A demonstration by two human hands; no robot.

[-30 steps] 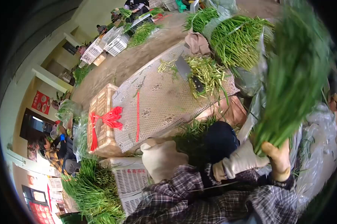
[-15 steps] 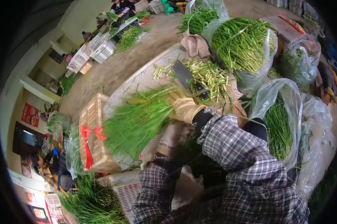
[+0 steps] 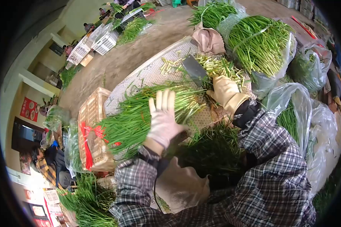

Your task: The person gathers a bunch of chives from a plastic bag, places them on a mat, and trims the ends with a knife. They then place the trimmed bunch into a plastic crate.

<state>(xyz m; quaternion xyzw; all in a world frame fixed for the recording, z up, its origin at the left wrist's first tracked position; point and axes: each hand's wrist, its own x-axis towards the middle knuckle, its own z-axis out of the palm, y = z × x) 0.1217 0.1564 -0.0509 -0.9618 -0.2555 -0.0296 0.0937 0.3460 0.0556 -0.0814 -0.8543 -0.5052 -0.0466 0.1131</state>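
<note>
My left hand (image 3: 163, 119), in a pale glove, is over a loose bunch of long green stalks like garlic chives (image 3: 128, 111), its fingers stretched and spread. The stalks' pale ends point right on a patterned board (image 3: 147, 73). A yellowish glove covers my right hand (image 3: 228, 92), which is closed at the handle end of a dark, broad-bladed cleaver (image 3: 194, 70); the handle is mostly hidden. Short cut pale stalk ends (image 3: 231, 70) are heaped beside and beyond the blade.
A crate with red ribbon (image 3: 93, 128) stands at the board's left. Large bundles of stalks (image 3: 261, 45) and plastic bags (image 3: 291, 94) lie to the right. More greens (image 3: 91, 202) are at lower left. Other people (image 3: 51, 166) sit farther off.
The bunch, lifted and blurred in my right hand before, now lies on the board. My left hand has risen over it with spread fingers. My right hand has moved to the cleaver's handle.
</note>
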